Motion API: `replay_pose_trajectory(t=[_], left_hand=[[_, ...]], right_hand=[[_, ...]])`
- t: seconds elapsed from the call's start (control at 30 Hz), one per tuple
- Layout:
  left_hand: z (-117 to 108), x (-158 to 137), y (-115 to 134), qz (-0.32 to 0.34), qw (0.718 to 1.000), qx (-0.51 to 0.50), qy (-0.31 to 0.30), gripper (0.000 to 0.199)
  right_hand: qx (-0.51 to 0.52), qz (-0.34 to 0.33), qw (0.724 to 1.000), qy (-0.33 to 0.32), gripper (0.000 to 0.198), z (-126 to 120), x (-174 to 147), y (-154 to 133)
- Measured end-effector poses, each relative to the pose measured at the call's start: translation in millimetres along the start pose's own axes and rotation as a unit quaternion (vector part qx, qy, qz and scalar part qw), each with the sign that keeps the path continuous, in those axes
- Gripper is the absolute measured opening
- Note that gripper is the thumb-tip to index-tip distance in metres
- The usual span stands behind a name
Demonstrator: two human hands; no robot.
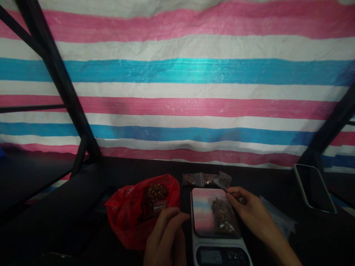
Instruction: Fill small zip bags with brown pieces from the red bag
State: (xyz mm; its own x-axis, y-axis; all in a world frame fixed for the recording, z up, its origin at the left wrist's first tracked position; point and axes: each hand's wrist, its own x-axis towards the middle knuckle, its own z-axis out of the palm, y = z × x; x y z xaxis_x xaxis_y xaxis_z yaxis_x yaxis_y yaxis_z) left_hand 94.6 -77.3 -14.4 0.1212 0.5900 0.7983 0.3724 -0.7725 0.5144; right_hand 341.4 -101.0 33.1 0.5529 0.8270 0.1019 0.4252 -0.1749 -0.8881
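Observation:
A white kitchen scale (202, 221) stands on the black table with a small clear plastic bag (223, 218) of brown dried pieces lying on its shiny plate. My right hand (252, 212) is at the scale's upper right corner, thumb and forefinger pinched at the upper end of a clear bag; whether it is the weighed bag or one just behind is hard to tell. Left of the scale, my left hand (168, 236) hovers with bent, slightly parted fingers and nothing in them. Beside it sits an open red plastic bag (124, 214) holding dark brown, seed-like pieces (156, 194) and a small clear object.
Behind the scale lie several small filled bags (192, 179) in a row. Flat clear plastic bags (279, 218) are right of my right hand, and a phone (314, 188) rests farther right. Black metal posts (59, 85) flank a striped plastic sheet (194, 88) at the back.

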Motion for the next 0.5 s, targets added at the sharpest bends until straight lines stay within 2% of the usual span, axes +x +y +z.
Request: replay_pose_trajectory(t=[0.17, 0.27, 0.37, 0.5], left_hand=[[2, 4, 8, -0.025, 0.999, -0.035, 0.017, 0.038], [8, 3, 12, -0.075, 0.994, -0.075, 0.026, 0.035], [19, 2, 17, -0.182, 0.978, -0.104, 0.007, 0.024], [31, 0, 25, -0.342, 0.93, -0.134, -0.012, 0.038]], right_hand=[[0.074, 0.022, 0.997, -0.013, 0.038, 0, 0, -4], [0.103, 0.014, 0.995, -0.007, 0.038, 2, -5, -13], [0.116, -0.026, 0.993, -0.017, 0.044, 7, -12, -31], [0.129, -0.079, 0.988, -0.038, 0.051, 28, -21, -64]])
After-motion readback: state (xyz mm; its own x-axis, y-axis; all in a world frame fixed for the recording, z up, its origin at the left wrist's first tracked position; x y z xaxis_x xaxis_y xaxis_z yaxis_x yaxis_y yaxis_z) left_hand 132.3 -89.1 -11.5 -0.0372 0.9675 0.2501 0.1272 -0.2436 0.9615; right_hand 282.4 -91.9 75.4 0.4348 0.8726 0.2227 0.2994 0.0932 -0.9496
